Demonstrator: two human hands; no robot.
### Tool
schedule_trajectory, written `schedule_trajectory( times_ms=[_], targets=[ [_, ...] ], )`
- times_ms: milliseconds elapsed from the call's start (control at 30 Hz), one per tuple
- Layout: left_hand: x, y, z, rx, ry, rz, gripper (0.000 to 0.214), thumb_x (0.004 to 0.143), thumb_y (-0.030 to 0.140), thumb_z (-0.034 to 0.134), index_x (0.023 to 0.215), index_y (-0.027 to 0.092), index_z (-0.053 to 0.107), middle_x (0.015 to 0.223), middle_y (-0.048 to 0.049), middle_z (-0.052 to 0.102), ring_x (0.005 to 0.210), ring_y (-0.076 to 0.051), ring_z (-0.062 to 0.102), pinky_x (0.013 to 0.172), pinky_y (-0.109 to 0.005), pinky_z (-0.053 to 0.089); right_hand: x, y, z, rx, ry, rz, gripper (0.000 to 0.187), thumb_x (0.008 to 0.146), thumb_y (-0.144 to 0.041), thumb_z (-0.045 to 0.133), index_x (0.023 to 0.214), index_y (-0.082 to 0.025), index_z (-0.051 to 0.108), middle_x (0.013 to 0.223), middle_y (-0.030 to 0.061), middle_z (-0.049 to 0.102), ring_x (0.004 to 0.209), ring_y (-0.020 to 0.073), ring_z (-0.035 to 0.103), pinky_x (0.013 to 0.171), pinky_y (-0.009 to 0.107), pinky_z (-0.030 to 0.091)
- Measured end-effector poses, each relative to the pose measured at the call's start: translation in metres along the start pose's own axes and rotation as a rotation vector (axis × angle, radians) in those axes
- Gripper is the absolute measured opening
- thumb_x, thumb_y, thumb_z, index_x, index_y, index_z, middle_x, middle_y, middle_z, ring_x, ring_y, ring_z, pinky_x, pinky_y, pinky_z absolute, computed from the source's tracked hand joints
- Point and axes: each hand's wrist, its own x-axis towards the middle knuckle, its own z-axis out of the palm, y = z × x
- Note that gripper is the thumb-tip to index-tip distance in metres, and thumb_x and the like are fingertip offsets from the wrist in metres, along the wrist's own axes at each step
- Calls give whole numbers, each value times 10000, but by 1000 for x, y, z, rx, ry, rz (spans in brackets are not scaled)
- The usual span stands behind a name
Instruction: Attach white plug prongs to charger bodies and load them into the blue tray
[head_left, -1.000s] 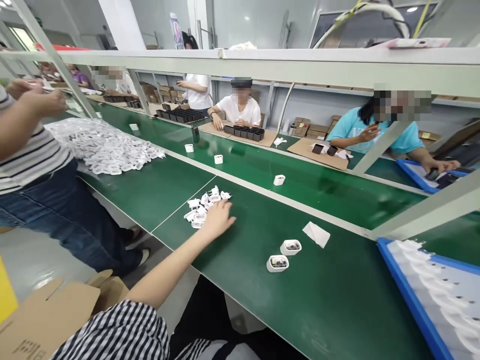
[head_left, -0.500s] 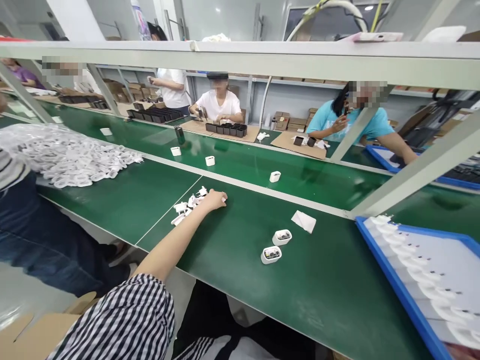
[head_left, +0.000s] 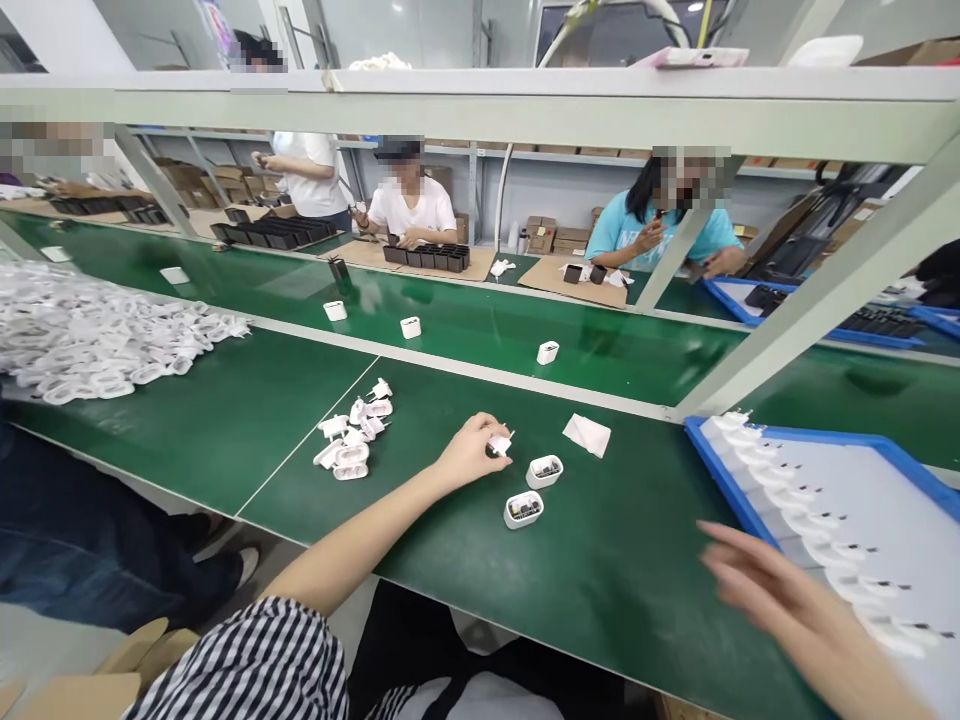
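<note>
Left hand [head_left: 472,449] pinches white plug top [head_left: 499,444], pins [head_left: 511,433] poking out, maybe so we keep them clear. Near it, two white cases [head_left: 544,472] on green surface [head_left: 600,600], open side up, likely so parts [head_left: 523,507] stay in. Our right hand [head_left: 769,590] empty, fingers loose, near blue tray [head_left: 721,475].

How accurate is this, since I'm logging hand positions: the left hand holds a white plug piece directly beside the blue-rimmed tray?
Not quite: the head view shows the left hand beside the two open white housings, not the blue-rimmed tray. It does hold a white plug piece.
</note>
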Motion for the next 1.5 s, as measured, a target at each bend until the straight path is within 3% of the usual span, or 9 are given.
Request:
schedule_trajectory(
  times_ms=[67,233,433,600,800,967,1233,1367,1500],
  targets=[
    [-4,14,5,-24,173,111,373,599,240,573,951,175,470,932,-42,431,887,-152,442,779,-272,391,22,-37,43,333,-264,55,386,633,-442,465,969,-257,509,879,73,571,631,169,556,511,289,446],
    [-1,44,17,-27,255,364,438,647,233,524,1059,198,378,956,-55,401,911,-166,425,754,-299,407,70,-74,109,729,-353,42,309,594,-382,513,823,-175,515,653,-5,523,414,70,423,387,213,333],
    [63,42,18,-229,-127,440,709,473,332,669,1096,230,346,1066,-58,352,863,-159,461,719,-292,428,81,-50,102,768,-182,106,184,593,-348,514,608,-168,476,435,-59,404,360,66,338,385,214,270],
    [175,30,43,-139,89,84,502,628,350,558,1046,126,394,1121,-114,356,970,-184,415,832,-303,349,83,-31,84,719,250,81,159,624,-293,453,683,-170,534,490,-31,414,443,101,361,436,230,307],
    [242,31,82,146,-77,-44,455,697,249,472,1112,111,344,1048,-146,469,954,-241,455,756,-329,375,87,-24,79,488,37,41,231,642,-352,449,658,-163,581,521,8,520,474,138,457,460,228,378],
    [208,30,68,131,-109,-23,354,707,222,425,1056,174,395,922,-72,545,852,-195,509,711,-274,390,84,-29,87,354,-73,-75,235,683,-343,425,710,-190,602,697,43,611,647,187,551,608,250,428],
    [59,-7,20,121,-182,-127,540,647,240,489,1143,137,301,879,-69,557,836,-206,511,724,-319,398,78,-34,95,137,-79,-132,257,639,-331,417,770,-222,609,636,21,629,501,175,539,474,250,404],
    [20,14,-14,-100,-86,76,747,571,337,598,1192,141,231,1218,-121,321,1089,-222,318,882,-335,296,67,-62,97,165,-44,-97,223,635,-338,388,596,-215,569,484,-7,568,382,142,464,396,237,353],
    [-3,54,-29,-430,-189,218,353,758,315,376,1088,193,394,1053,-60,474,844,-114,490,734,-227,393,52,-91,94,119,-188,-173,229,659,-342,360,505,-223,480,422,-17,517,372,136,462,378,225,351]
  ],
)
